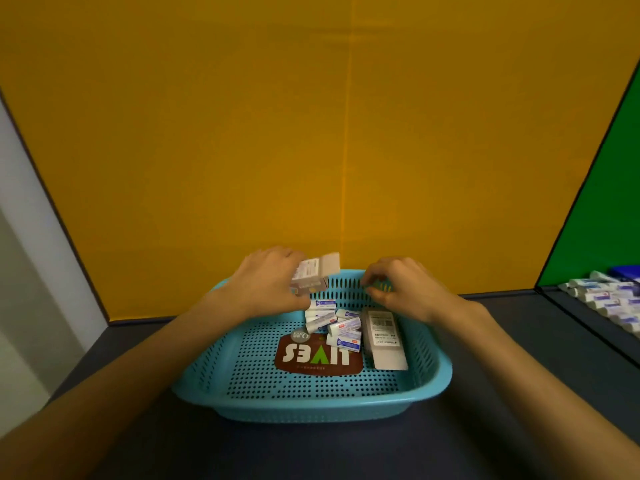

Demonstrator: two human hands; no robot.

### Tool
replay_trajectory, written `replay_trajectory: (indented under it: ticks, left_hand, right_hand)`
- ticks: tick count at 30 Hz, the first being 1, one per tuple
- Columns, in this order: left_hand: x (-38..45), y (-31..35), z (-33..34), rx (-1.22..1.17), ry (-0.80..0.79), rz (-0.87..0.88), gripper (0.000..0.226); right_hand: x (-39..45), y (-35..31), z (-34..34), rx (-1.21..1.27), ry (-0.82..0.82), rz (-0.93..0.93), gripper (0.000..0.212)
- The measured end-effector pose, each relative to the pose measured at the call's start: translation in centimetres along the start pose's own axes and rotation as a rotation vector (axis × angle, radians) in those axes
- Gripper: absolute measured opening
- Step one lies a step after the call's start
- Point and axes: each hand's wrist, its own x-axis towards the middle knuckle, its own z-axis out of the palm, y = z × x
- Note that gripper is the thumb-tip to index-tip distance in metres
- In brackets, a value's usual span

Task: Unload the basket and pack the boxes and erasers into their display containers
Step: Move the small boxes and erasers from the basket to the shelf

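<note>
A turquoise perforated basket [242, 403] sits on the dark table in front of me. Inside lie several small white erasers [341, 329] with blue and red labels, and a long white box [382, 339] along the right side. My left hand [266, 282] grips a white box [313, 273] and holds it above the basket's far left rim. Over the far right rim hovers my right hand [401, 287], fingers curled and thumb close to the fingertips, with nothing seen in it.
A brown label reading LIVES [318, 356] covers the basket floor. At the far right edge of the table lie several more white erasers [609, 301], next to a blue item [625, 271]. Yellow wall behind, green panel to the right.
</note>
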Motion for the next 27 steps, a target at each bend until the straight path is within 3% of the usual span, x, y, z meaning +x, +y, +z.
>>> replay_trajectory:
  ticks: [5,7,10,18,22,27]
  left_hand:
    - [-2.9,-1.0,-1.7,-0.876,-0.085,-0.333,0.016]
    - [-3.8,-1.2,-2.3,-1.190,-0.067,-0.458,0.012]
    - [-4.8,-1.6,-2.8,-1.433,-0.027,-0.536,0.013]
    - [-7.2,-2.2,-3.5,-1.521,0.014,-0.473,0.029]
    - [-7.7,-1.7,-4.2,-1.537,0.037,-0.425,0.028]
    - [-6.7,0.7,-5.1,-1.483,0.046,-0.354,0.030]
  right_hand:
    - [1.7,-1.9,1.5,0.020,-0.179,-0.063,0.022]
    - [2.1,-2.1,2.2,-0.008,-0.244,-0.065,0.027]
    - [2.3,-2.0,3.0,-0.038,-0.331,-0.049,0.028]
    - [2.2,-2.8,3.7,-0.021,-0.351,-0.027,0.025]
    - [1.0,-4.0,1.7,0.024,-0.210,-0.034,0.019]
    - [-3.1,-4.7,-1.0,0.091,-0.040,0.008,0.030]
